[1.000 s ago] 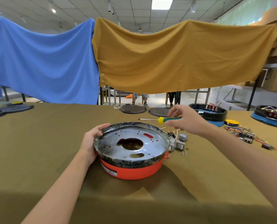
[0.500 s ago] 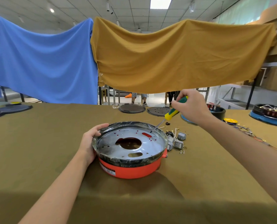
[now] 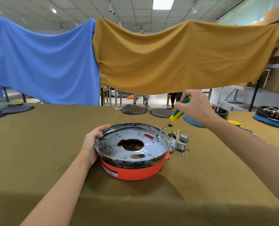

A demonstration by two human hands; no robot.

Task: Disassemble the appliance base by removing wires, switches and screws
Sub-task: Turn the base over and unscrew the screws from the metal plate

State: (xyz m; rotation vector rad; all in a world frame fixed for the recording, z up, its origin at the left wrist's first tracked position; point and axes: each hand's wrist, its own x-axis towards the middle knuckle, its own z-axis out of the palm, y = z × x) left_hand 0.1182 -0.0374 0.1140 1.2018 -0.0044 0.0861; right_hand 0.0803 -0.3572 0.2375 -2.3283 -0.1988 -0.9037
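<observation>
A round orange appliance base (image 3: 132, 172) with a silver perforated metal plate (image 3: 112, 142) on top sits mid-table. My left hand (image 3: 93, 141) grips its left rim, thumb over the edge. My right hand (image 3: 195, 106) grips a green and yellow screwdriver (image 3: 176, 115), slanted down to the left. Its tip rests on the plate near the right rim, beside a red slot (image 3: 149, 136). Small grey switches with wires (image 3: 178, 141) lie on the cloth just right of the base.
Two dark round plates (image 3: 134, 109) (image 3: 161, 112) lie at the table's far edge. Blue-based appliances stand at the right (image 3: 272, 117) and behind my right hand (image 3: 191, 121). A yellow disc (image 3: 234, 122) and loose wires (image 3: 248, 129) lie nearby. Dark parts (image 3: 11, 109) lie far left.
My right hand lifted the screwdriver from level to a downward slant and brought its tip onto the plate near the right rim. My left hand stayed on the rim.
</observation>
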